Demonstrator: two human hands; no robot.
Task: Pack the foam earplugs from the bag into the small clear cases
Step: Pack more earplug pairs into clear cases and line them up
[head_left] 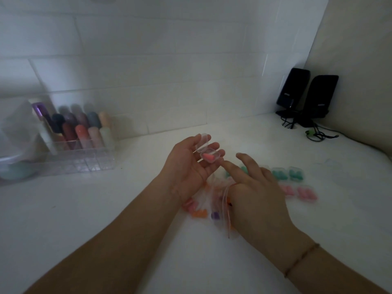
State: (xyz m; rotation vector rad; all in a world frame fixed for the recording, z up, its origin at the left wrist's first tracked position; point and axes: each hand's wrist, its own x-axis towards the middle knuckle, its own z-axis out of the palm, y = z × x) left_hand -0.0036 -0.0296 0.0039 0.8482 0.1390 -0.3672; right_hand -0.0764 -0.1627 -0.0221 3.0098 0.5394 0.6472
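Note:
My left hand (pixel 187 164) is palm up and holds a small clear case (pixel 206 152) on its fingers, lid hinged open. A pink earplug (pixel 209 157) lies inside it. My right hand (pixel 252 187) hovers just right of the case with fingers spread and relaxed, index finger pointing toward the case, holding nothing. Under both hands lies the clear plastic bag (pixel 216 204) with pink, orange and purple earplugs in it. To the right stand filled cases: green ones (pixel 288 174) in a far row, pink ones (pixel 301 192) nearer.
A clear organizer (pixel 80 160) with several coloured tubes stands at the back left, with a white container beside it. Two black speakers (pixel 307 96) with cables sit in the back right corner. The white counter meets a tiled wall behind.

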